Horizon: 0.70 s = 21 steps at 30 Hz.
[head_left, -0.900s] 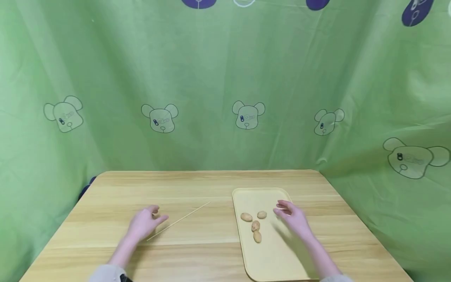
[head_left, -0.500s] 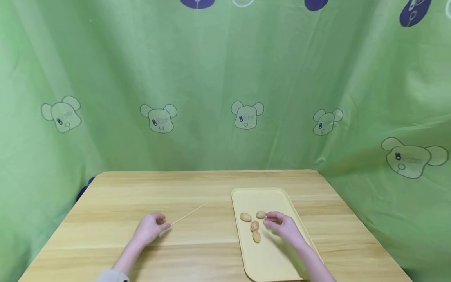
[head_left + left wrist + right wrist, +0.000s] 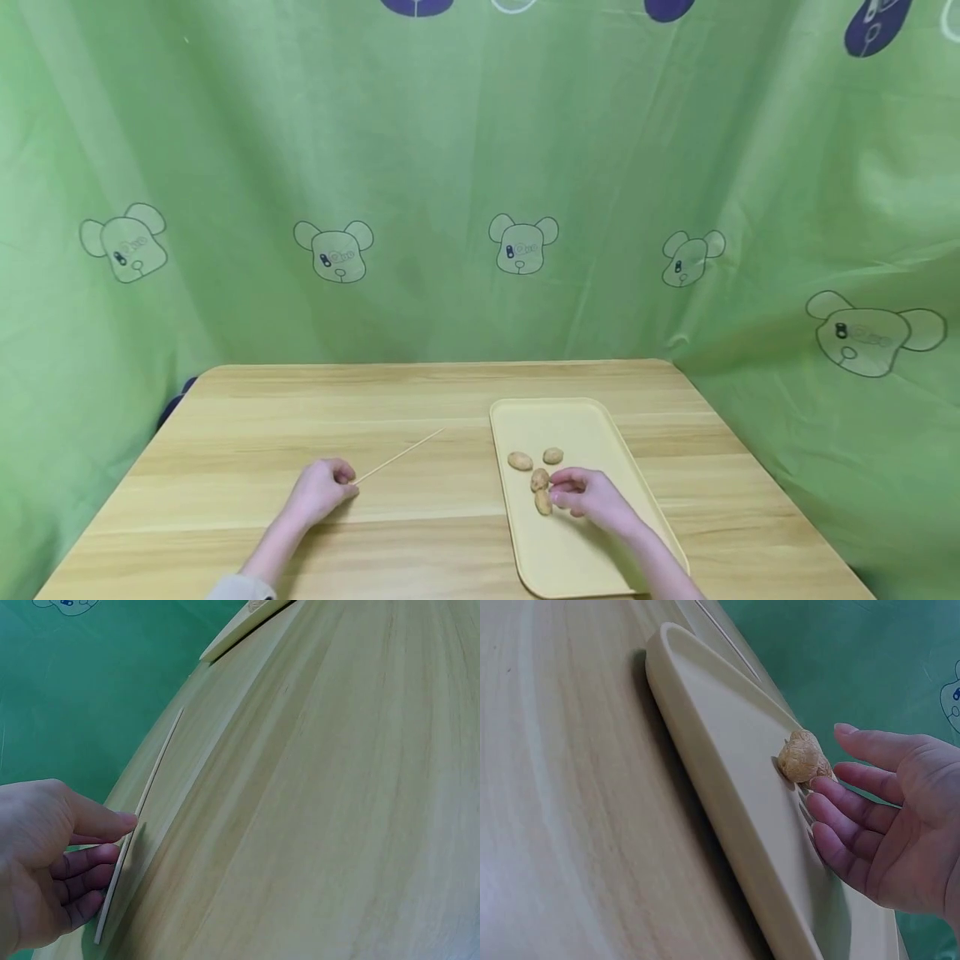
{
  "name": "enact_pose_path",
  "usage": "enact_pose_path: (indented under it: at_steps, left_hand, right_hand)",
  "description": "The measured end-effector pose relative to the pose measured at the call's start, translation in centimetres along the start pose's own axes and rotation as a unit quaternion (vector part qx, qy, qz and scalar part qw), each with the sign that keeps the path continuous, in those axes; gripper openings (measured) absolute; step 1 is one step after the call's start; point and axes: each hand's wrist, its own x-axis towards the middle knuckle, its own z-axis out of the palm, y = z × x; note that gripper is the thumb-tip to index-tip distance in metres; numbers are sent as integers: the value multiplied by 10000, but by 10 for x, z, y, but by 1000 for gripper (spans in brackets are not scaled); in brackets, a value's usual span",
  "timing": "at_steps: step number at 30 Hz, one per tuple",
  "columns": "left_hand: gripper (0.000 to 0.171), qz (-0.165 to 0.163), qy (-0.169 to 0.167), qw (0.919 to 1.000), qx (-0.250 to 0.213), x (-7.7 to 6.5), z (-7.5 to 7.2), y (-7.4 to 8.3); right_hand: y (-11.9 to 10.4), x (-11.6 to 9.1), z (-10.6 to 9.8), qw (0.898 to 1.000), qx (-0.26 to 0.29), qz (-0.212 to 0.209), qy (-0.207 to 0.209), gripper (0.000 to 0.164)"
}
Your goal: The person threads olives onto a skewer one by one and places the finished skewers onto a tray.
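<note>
In the head view my left hand (image 3: 318, 492) is at the left of the table, its thumb and fingertips pinching the near part of a thin wooden skewer (image 3: 401, 454). The left wrist view shows the thumb lying across the skewer (image 3: 157, 761), with the other fingers bent beside it. Over the beige tray (image 3: 585, 554) my right hand (image 3: 588, 497) has its fingers loosely bent. Its fingertips are close to two wrinkled tan nuts (image 3: 543, 502), walnut-like in look, that lie end to end. Whether they touch, I cannot tell. In the right wrist view the palm holds nothing.
Two more such nuts lie farther back on the tray, one at the left (image 3: 520, 461) and one at the right (image 3: 552, 456). A low rim runs round the tray. Behind the wooden table (image 3: 420, 558) hangs a green curtain (image 3: 435, 317) with bear heads.
My left hand has moved right along the skewer and now pinches it. My right hand has come left and toward me, from the tray's right side to the nuts.
</note>
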Motion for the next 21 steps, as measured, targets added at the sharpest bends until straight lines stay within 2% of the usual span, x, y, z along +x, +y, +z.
enact_pose_path:
  at_steps: [9, 16, 21]
  left_hand:
    - [10, 122, 135, 9995, 249, 1, 5, -2]
    - [7, 355, 355, 9978, 423, 2, 8, -5]
    - [7, 289, 355, 9976, 529, 0, 9, -5]
  right_hand:
    - [4, 2, 6, 9999, -130, -93, 18, 40]
    - [5, 4, 10, 9994, -303, -106, 124, 37]
    - [6, 6, 12, 9989, -397, -118, 197, 35]
